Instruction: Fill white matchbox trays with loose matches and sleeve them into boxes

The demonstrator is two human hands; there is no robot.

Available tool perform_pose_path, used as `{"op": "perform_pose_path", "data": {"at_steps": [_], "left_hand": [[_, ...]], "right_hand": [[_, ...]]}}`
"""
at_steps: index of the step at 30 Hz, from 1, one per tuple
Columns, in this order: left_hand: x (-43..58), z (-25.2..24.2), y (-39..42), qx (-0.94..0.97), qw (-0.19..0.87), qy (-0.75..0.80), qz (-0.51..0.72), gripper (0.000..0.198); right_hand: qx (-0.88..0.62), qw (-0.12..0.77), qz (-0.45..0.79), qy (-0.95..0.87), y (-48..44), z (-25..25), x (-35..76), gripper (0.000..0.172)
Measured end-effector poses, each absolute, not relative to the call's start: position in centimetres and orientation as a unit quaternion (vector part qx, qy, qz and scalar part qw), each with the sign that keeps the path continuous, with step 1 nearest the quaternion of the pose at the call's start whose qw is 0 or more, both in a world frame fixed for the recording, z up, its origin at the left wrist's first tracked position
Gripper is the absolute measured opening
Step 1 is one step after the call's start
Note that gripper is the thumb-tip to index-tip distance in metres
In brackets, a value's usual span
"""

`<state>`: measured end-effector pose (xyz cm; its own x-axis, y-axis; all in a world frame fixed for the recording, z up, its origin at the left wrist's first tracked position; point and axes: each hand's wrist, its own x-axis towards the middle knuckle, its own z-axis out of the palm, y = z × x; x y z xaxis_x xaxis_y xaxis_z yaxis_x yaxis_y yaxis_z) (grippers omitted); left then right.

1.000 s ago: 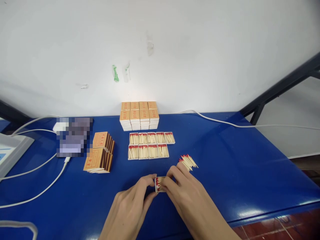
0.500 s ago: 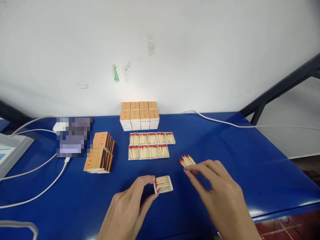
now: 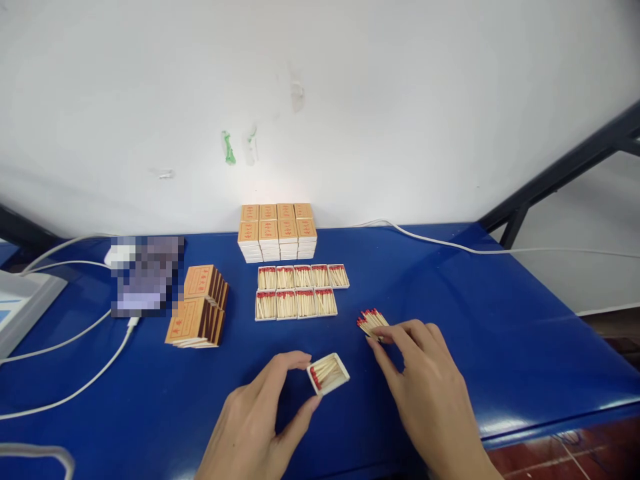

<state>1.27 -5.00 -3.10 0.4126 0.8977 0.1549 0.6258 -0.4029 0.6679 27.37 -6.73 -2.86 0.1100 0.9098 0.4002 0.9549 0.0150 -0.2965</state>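
My left hand (image 3: 260, 413) holds a part-full tray (image 3: 335, 386), nine full trays (image 3: 296, 289) at its eleven o'clock; can't tell if right hand (image 3: 430, 373) grips.

Table (image 3: 500, 320): glossy dk blue, w/ whitish glare nr front R edge. Tray in L hand (image 3: 334, 389): white; its matches (image 3: 326, 368) pale cream w/ red heads. Loose matches (image 3: 372, 319): same cols. Grouped trays (image 3: 285, 318): white, full of cream sticks, red tips. Rear boxes (image 3: 278, 231): orange tops w/ red print, white sides. L boxes (image 3: 191, 317): orange w/ red lettering, dk brown side strips. Wall (image 3: 400, 120): off-white, one green mark (image 3: 229, 148). Cable (image 3: 445, 246): white. Bar (image 3: 545, 177): v. dk grey. Floor tiles (image 3: 540, 459): reddish-brown, pale lines.
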Motion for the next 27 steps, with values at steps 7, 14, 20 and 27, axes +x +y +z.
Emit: {"op": "perform_pose_path", "data": {"at_steps": [7, 14, 20, 27], "left_hand": [[1.6, -3.5, -5.3, 0.800, 0.267, 0.471, 0.260, 0.045], [2.1, -4.1, -5.4, 0.800, 0.253, 0.483, 0.251, 0.037], [1.9, -3.6, -5.1, 0.790, 0.264, 0.485, 0.267, 0.042], [2.1, -4.0, -5.4, 0.792, 0.265, 0.481, 0.267, 0.043]], "right_hand": [[-0.697, 0.242, -0.058, -0.672, -6.9, -2.9, 27.3, 0.016], [-0.675, 0.214, -0.073, -0.702, -6.8, -2.7, 27.3, 0.016], [-0.659, 0.189, -0.079, -0.723, -7.1, -2.6, 27.0, 0.021], [-0.599, 0.269, 0.037, -0.753, -7.6, -0.8, 25.9, 0.029]]}}
